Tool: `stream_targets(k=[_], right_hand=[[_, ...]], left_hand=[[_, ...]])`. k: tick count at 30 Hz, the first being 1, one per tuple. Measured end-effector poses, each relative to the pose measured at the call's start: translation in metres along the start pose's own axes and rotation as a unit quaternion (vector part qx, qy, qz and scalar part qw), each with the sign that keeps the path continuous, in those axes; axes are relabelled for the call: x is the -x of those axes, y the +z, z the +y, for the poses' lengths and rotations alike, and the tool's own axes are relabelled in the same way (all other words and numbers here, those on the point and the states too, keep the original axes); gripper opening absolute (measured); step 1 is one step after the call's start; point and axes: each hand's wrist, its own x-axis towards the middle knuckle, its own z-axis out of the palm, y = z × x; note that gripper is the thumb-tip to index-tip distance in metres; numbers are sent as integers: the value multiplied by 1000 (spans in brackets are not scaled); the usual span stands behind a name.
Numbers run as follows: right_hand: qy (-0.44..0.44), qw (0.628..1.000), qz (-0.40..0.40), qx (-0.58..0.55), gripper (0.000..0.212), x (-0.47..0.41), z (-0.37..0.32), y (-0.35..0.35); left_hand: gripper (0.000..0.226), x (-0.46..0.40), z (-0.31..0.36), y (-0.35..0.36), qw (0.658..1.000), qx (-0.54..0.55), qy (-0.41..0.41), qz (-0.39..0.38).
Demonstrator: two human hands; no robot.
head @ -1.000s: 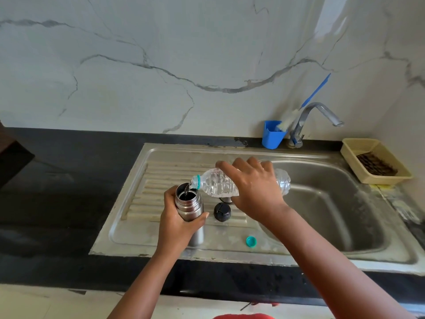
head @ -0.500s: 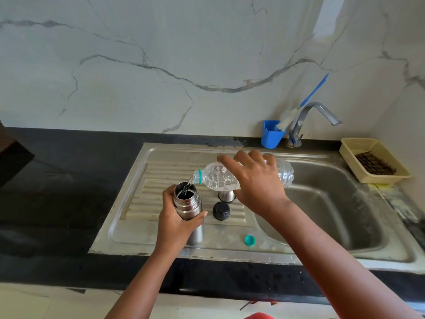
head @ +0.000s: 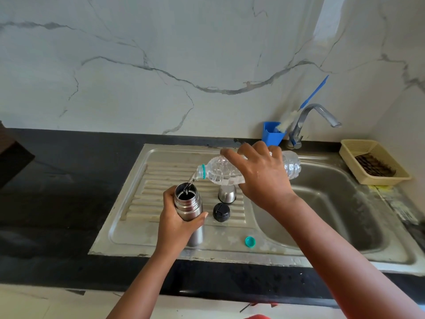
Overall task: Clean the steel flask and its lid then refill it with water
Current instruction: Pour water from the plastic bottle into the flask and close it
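Note:
The steel flask [head: 189,207] stands upright and uncapped on the ribbed drainboard [head: 158,180], and my left hand [head: 176,224] grips its body. My right hand [head: 262,178] holds a clear plastic water bottle [head: 220,170] tipped sideways, its mouth just above the flask. A thin stream of water runs from the bottle into the flask's opening. The flask's black stopper [head: 221,212] lies on the drainboard to the right of the flask. Its steel cup lid [head: 227,193] stands upside down just behind the stopper, under the bottle. The bottle's teal cap [head: 250,241] lies near the front edge.
The sink basin [head: 333,217] lies to the right, with a steel tap [head: 310,120] behind it. A blue holder [head: 272,134] with a brush stands beside the tap. A beige tray [head: 372,161] with a dark scrubber sits at far right. Black counter [head: 57,180] extends left.
The bottle's mouth has risen slightly above the flask and its tail has tilted a bit higher. Water keeps pouring. My left hand still holds the flask in place.

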Motion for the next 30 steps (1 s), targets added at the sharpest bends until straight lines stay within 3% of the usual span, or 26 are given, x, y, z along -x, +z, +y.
stream_targets(k=[30], right_hand=[[-17, 999, -19, 23, 87, -6, 5, -2]], left_hand=[[82, -4, -1, -1, 1000, 1, -5, -10]])
